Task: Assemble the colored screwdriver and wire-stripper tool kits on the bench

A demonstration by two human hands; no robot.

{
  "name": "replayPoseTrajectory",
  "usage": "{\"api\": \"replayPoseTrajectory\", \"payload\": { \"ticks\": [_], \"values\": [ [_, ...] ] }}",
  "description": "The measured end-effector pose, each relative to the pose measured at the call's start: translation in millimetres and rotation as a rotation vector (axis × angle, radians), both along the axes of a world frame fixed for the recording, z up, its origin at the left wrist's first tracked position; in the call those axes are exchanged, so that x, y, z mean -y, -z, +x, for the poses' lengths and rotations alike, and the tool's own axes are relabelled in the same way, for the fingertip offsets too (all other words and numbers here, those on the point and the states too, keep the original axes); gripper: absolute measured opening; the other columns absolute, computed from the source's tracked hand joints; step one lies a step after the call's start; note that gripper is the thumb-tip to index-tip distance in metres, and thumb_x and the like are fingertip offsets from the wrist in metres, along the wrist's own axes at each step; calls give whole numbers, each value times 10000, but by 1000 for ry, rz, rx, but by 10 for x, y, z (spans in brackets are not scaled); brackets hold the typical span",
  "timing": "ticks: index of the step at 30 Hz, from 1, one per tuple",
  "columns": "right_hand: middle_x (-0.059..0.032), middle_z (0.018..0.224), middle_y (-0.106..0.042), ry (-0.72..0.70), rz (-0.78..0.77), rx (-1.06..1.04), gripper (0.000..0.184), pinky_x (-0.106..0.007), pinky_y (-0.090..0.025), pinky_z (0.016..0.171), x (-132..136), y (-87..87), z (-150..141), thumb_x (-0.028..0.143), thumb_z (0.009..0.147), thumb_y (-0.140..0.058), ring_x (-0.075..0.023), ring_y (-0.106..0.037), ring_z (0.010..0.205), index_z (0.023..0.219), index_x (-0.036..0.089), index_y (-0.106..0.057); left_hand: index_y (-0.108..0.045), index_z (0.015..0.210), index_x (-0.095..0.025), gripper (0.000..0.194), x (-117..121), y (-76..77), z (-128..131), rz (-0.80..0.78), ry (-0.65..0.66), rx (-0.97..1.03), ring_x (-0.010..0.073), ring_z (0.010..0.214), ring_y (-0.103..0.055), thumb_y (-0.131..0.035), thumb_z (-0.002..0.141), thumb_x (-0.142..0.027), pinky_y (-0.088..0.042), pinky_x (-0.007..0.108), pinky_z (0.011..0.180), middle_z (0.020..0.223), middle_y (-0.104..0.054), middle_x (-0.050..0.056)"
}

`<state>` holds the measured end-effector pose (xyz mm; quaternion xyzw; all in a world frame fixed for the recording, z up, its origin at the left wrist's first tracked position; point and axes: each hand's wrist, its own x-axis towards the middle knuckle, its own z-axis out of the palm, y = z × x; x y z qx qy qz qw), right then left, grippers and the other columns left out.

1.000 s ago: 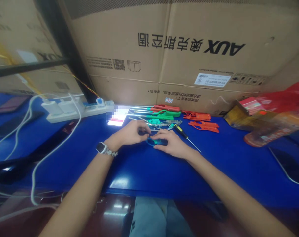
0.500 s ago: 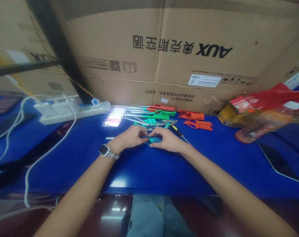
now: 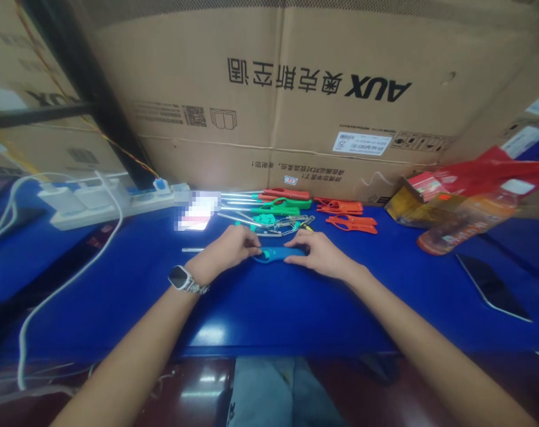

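Note:
Low over the blue table, a blue long-nosed lighter with a teal trigger lies crosswise between my two hands. My left hand pinches its left end, near the trigger, between thumb and fingers. At the handle's right end, my right hand has thumb and fingers closed on it. A thin metal tube sticks out left of my left hand; whether it joins the lighter is hidden. Just beyond lie green lighter pieces, red-orange casing halves, loose teal parts and a yellow-handled screwdriver, mostly covered by my right hand.
A large cardboard box stands behind the table. On the left are a white power strip and its cable. A bright blurred screen lies nearby. To the right are a drink bottle, an opened carton and a phone.
My right hand has moved right along the lighter, baring more of its blue handle. It now covers most of the screwdriver. The whole view has shifted slightly.

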<state>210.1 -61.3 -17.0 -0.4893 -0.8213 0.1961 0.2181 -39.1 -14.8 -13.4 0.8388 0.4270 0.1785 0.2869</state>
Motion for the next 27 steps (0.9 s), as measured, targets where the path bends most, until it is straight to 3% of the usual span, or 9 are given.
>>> {"api": "replayPoseTrajectory", "payload": {
  "ticks": [4,13,19,24,27],
  "values": [
    [-66,947,-659,-29,1,109,331,-343,-465,808,-45,-68,-26,345,826,-763,-207,-610,890,1109,175,-733,-757,808,-174,117,-29,-34,-17,-38,25,-20,160,649,-618,-692,795,-270,-446,268,661,733,-727,25],
    [-106,1051,-624,-107,96,350,346,-376,-488,831,14,-204,-4,348,912,-650,-246,-611,947,1225,207,-696,-778,796,-180,188,-54,-19,-39,-9,59,9,167,664,-619,-666,794,-331,-425,266,628,734,-737,31],
    [-49,919,-616,-94,13,99,334,-338,-486,754,-82,-53,113,375,828,-756,-194,-594,829,1115,208,-729,-792,863,-195,215,-48,-11,-62,44,98,14,187,717,-627,-630,846,-334,-444,285,680,809,-733,59],
    [-72,1044,-596,-86,82,2,326,-380,-478,883,-36,94,152,408,874,-699,-208,-585,966,1135,212,-711,-751,1056,-202,392,76,-26,48,202,129,-3,252,915,-631,-691,811,-503,-475,348,836,1016,-687,92],
    [-75,1086,-585,-47,98,-18,329,-405,-463,926,20,158,137,432,885,-678,-216,-579,1008,1131,215,-706,-702,1122,-189,428,128,35,150,217,150,-23,278,1006,-613,-685,821,-493,-482,371,872,1098,-647,105]
  ]
}}
